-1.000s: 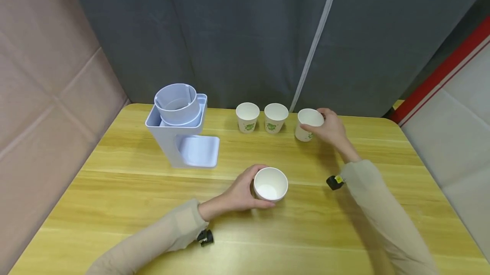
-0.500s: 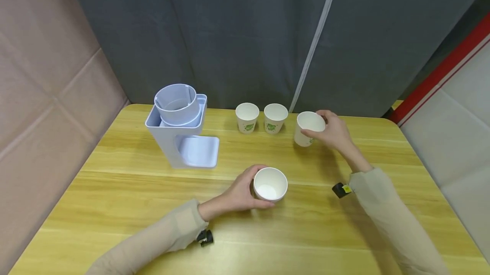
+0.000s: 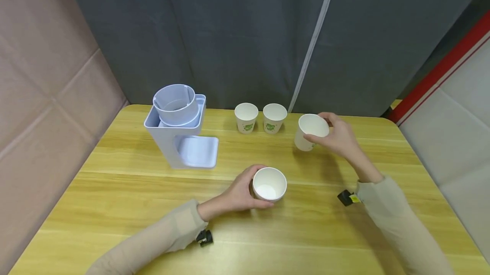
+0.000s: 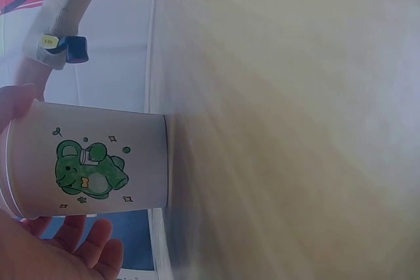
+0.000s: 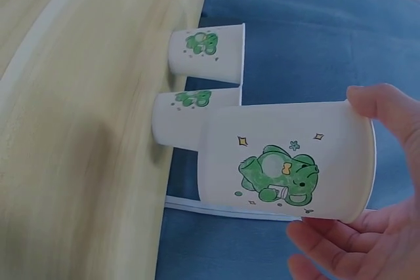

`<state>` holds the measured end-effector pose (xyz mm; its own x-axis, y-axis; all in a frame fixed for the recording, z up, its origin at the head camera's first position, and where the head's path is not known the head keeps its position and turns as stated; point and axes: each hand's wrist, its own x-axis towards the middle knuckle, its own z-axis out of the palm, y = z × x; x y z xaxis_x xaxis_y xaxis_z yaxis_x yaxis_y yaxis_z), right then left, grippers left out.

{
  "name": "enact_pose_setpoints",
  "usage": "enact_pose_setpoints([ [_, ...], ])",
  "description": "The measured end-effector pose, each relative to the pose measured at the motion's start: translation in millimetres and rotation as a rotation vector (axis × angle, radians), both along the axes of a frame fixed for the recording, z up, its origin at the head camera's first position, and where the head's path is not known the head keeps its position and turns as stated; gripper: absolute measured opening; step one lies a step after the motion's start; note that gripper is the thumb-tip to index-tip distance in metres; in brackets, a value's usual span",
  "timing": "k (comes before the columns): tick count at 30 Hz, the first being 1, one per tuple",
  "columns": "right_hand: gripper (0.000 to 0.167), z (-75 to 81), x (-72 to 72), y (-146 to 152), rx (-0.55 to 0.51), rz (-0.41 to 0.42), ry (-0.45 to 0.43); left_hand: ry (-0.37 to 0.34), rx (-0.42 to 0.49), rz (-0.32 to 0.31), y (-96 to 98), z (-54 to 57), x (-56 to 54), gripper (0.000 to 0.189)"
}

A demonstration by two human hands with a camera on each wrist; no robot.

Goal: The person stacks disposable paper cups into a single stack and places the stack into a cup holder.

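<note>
My left hand (image 3: 241, 192) holds a white paper cup (image 3: 269, 184) upright near the middle of the table, thumb on its near side and fingers on the far side. In the left wrist view this cup (image 4: 98, 162) shows a green bear print, and its base meets the tabletop. My right hand (image 3: 338, 136) pinches another paper cup (image 3: 311, 127) between thumb and fingers near its rim. In the right wrist view that cup (image 5: 282, 162) has the same bear print, and its base is off the table. Two more paper cups, one (image 3: 246, 117) left of the other (image 3: 274, 118), stand at the back.
A pale blue plastic stand (image 3: 174, 138) with a round open container (image 3: 176, 104) on top and a flat tray (image 3: 199, 151) at its foot stands at the back left. A dark grey curtain (image 3: 214, 32) hangs behind the wooden table (image 3: 134, 202).
My right hand has drawn its cup toward me and slightly right, away from the two back cups, and raised it. The left hand and its cup have stayed in place.
</note>
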<state>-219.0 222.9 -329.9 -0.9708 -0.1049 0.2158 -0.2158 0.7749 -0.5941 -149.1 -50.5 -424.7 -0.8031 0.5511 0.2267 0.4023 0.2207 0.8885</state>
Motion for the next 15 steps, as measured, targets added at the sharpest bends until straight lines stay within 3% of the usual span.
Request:
enact_pose_setpoints([
  [15, 0.063, 13.1, 22.4, -2.0, -0.019, 0.063, 0.043, 0.005, -0.016, 0.007, -0.8, -1.2, -1.0, 0.08],
])
